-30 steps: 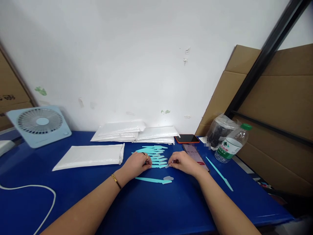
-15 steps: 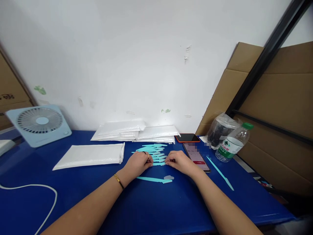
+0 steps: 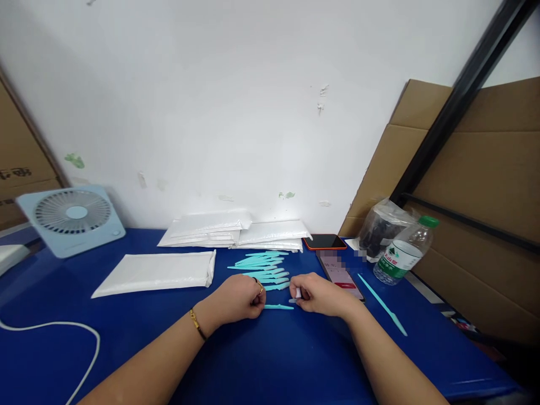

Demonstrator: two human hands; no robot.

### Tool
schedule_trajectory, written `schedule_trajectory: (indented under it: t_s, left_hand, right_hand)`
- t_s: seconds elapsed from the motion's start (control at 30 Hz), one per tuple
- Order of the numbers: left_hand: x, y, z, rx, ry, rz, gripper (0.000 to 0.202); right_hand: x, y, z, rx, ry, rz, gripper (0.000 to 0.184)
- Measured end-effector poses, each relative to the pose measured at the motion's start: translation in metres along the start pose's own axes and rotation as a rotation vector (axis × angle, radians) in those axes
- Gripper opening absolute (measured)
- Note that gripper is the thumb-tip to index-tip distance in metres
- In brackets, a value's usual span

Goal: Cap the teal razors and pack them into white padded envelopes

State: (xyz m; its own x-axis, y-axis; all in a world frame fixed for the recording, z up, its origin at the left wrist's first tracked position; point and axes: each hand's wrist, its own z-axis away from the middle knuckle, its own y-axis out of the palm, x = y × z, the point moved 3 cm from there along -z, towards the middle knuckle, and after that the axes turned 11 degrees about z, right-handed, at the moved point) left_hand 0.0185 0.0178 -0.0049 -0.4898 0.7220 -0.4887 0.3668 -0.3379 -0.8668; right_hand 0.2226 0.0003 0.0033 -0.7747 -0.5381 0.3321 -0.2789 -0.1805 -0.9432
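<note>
My left hand [image 3: 238, 298] rests on the blue table [image 3: 253, 365], fingers closed on the handle end of a thin teal plastic stick [image 3: 278, 307] lying flat. My right hand [image 3: 323, 295] faces it from the right, fingers pinched on a small whitish cap [image 3: 297, 293] at the stick's other end. Just behind the hands lies a fanned row of several more teal sticks [image 3: 264, 265]. One more teal stick [image 3: 382, 304] lies alone to the right.
White padded envelopes lie in a stack [image 3: 236, 233] at the wall and one packet [image 3: 156, 271] to the left. A phone [image 3: 340, 274], a second phone [image 3: 324, 242], a water bottle [image 3: 400, 254], a bagged dark object [image 3: 379, 228], a fan [image 3: 71, 216] and a white cable [image 3: 63, 337] surround them. Cardboard [image 3: 485, 185] leans at right.
Both hands drew back from the row of sticks toward me, onto the single stick lying in front. The loose whitish cap that lay by its tip is now in my right fingers.
</note>
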Motion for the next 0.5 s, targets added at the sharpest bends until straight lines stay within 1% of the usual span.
schedule_trajectory:
  t_s: [0.07, 0.13, 0.2, 0.3, 0.33, 0.4, 0.5]
  left_hand:
    - [0.004, -0.003, 0.0, -0.044, -0.022, 0.028, 0.01]
    - [0.008, -0.007, 0.0, -0.129, -0.067, 0.12, 0.011]
    - [0.012, -0.01, -0.001, -0.219, -0.132, 0.291, 0.015]
    - [0.015, -0.008, -0.003, -0.277, -0.205, 0.573, 0.017]
    - [0.015, -0.007, -0.004, -0.278, -0.213, 0.635, 0.017]
    - [0.014, -0.003, -0.005, -0.275, -0.216, 0.704, 0.017]
    - [0.014, 0.0, -0.007, -0.274, -0.226, 0.746, 0.02]
  right_hand:
    - [-0.003, -0.003, 0.0, -0.089, -0.01, -0.028, 0.025]
    - [-0.007, -0.008, -0.002, -0.223, 0.013, -0.137, 0.019]
    - [-0.013, -0.014, -0.004, -0.376, 0.089, -0.359, 0.012]
    - [-0.018, -0.018, -0.006, -0.565, 0.178, -0.743, 0.022]
    - [-0.018, -0.019, -0.007, -0.608, 0.19, -0.844, 0.025]
    - [-0.015, -0.017, -0.008, -0.654, 0.21, -1.006, 0.024]
    - [-0.01, -0.011, -0.011, -0.688, 0.235, -1.151, 0.022]
